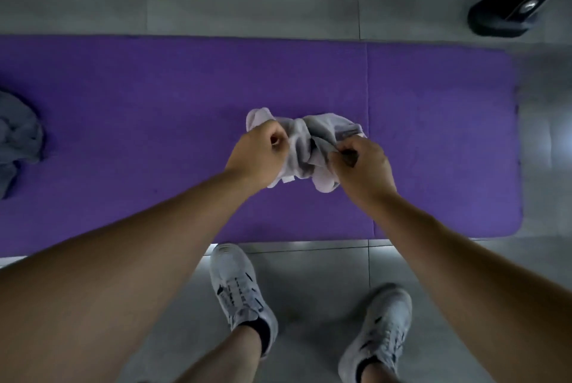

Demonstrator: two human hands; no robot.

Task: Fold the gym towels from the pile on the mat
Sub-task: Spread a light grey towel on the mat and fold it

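A crumpled white towel (305,147) is bunched up between both my hands above the middle of the purple mat (154,98). My left hand (258,155) grips its left side in a fist. My right hand (366,166) pinches a fold on its right side. A grey pile of towels (18,138) lies on the mat at the far left edge of view, partly cut off.
My two feet in grey sneakers (240,289) stand on the grey tiled floor just in front of the mat's near edge. A black machine foot (507,11) rests on the floor beyond the mat at the upper right.
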